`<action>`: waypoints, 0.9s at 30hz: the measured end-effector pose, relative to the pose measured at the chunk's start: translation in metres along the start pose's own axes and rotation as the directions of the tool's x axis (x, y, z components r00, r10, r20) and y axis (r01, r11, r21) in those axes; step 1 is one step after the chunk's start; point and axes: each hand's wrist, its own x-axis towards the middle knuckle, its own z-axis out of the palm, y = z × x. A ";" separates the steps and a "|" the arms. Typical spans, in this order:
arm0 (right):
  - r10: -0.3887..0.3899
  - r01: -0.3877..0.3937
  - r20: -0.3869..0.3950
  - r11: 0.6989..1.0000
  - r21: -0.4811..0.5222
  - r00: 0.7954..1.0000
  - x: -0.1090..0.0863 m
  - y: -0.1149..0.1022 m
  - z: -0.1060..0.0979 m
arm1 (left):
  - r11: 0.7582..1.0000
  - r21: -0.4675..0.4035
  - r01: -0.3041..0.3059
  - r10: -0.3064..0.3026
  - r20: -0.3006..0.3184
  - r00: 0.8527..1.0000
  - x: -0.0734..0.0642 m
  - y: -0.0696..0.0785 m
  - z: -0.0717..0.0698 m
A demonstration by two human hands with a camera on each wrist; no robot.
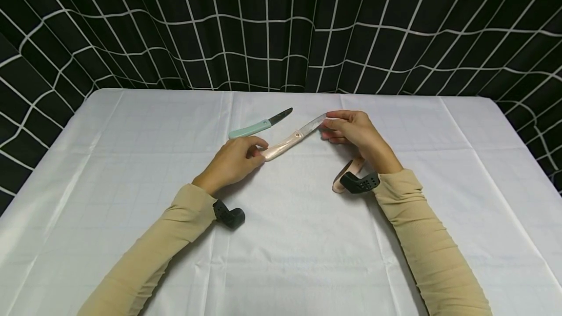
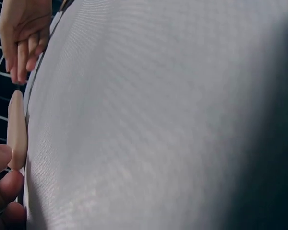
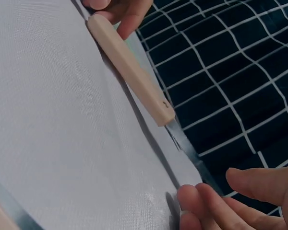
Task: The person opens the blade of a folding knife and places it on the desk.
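Observation:
A knife with a pale pinkish-beige handle (image 1: 281, 148) and a grey blade (image 1: 313, 125) stretches between the two hands. Thumb and fingers of my left hand (image 1: 232, 160) pinch the butt of its handle (image 3: 129, 69). At the other end is my right hand (image 1: 353, 133), its fingertips touching or just beside the blade's tip; in the right wrist view the thumb (image 3: 259, 184) stands apart from the fingers. A shadow under the knife shows it slightly raised. Behind it lies a second knife, with a mint-green handle (image 1: 250, 129) and a dark blade (image 1: 281, 116).
Beneath my right wrist sits a pale pink, ring-like object (image 1: 338, 185), partly hidden by the black wrist camera (image 1: 360, 183). White cloth (image 1: 290, 238) covers the table. A black curtain with a white grid (image 1: 246, 28) hangs behind its far edge.

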 end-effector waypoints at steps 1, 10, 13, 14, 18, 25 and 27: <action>-0.004 0.004 0.010 1.000 -0.006 1.000 0.000 0.000 -0.001 | 1.000 -0.002 -0.001 0.001 -0.001 1.000 0.000 0.000 -0.001; -0.033 0.033 0.084 0.999 -0.008 0.996 0.002 -0.003 -0.001 | 1.000 -0.004 0.013 -0.013 -0.006 1.000 -0.002 0.000 -0.005; -0.036 0.037 0.092 0.999 -0.015 0.995 0.003 -0.003 0.000 | 1.000 0.001 0.020 -0.020 -0.006 1.000 -0.003 0.001 -0.006; -0.037 0.040 0.095 0.999 -0.020 0.995 0.003 -0.003 0.000 | 1.000 0.005 0.023 -0.022 -0.007 1.000 -0.003 0.002 -0.007; -0.044 0.053 0.114 0.996 -0.074 0.993 0.002 -0.003 0.001 | 0.999 0.031 0.032 -0.032 -0.007 0.999 -0.004 0.004 -0.006; -0.040 0.069 0.135 0.973 -0.221 0.990 -0.005 -0.004 0.001 | 0.995 0.089 0.042 -0.040 -0.026 0.999 -0.006 0.010 -0.003; -0.047 0.087 0.152 0.961 -0.264 0.987 -0.006 -0.005 0.000 | 0.993 0.106 0.043 -0.039 -0.042 0.998 -0.007 0.012 -0.002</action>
